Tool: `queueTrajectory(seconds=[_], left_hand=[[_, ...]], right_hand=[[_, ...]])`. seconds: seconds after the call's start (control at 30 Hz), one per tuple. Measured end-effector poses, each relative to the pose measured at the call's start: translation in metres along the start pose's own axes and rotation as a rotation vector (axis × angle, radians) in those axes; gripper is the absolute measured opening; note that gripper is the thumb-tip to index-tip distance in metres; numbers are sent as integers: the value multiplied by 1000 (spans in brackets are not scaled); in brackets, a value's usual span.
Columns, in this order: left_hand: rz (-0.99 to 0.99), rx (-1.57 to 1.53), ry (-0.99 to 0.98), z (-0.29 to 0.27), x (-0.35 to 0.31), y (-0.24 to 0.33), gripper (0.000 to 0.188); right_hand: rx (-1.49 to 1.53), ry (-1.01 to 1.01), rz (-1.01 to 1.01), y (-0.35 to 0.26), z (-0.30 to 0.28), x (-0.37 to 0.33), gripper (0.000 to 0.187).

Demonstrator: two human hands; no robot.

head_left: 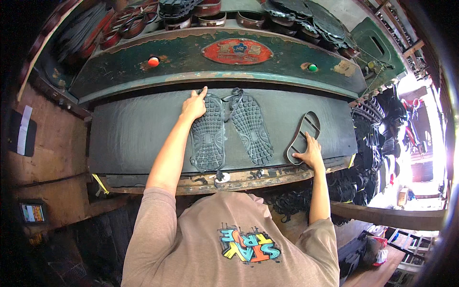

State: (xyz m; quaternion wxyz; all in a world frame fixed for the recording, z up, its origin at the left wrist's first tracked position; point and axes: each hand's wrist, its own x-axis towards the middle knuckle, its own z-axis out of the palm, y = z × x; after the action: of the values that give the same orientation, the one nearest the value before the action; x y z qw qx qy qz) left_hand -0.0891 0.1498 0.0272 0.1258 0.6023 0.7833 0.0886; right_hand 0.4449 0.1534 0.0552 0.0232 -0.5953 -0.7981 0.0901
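Note:
Two black rubber shoe soles with blocky tread lie side by side on a dark flat pad. My left hand (pixel 194 106) rests at the far end of the left sole (pixel 208 136), index finger stretched out and the other fingers partly hidden. The right sole (pixel 251 131) lies untouched, with a ragged scrap at its far end. Farther right, my right hand (pixel 311 152) grips a sole-shaped metal cutting die (pixel 313 122) by its rim, thumb on one side and fingers on the crossbars. The die sits on the pad (pixel 138 129), apart from both soles.
Beyond the pad rises a green press beam (pixel 181 60) with a red button (pixel 153 61) and a green button (pixel 312 68). More dies (pixel 210 20) and stacked black sheets (pixel 311 19) lie on top. Black scraps (pixel 356 184) hang at right; a worn wooden edge (pixel 239 180) runs in front.

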Motion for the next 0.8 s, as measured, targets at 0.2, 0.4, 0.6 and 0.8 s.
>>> queueTrajectory(seconds=[0.2, 0.4, 0.6, 0.8], left_hand=[[137, -90, -63, -16, -21, -6, 70], [158, -592, 192, -14, -68, -34, 63], [14, -780, 164, 7, -122, -51, 49], [-61, -878, 285, 27, -134, -57, 34]], right_hand=[[143, 14, -57, -27, -11, -7, 101], [295, 27, -274, -112, -32, -9, 97], [378, -75, -639, -224, -15, 17, 99], [337, -142, -792, -297, 18, 47, 99]])
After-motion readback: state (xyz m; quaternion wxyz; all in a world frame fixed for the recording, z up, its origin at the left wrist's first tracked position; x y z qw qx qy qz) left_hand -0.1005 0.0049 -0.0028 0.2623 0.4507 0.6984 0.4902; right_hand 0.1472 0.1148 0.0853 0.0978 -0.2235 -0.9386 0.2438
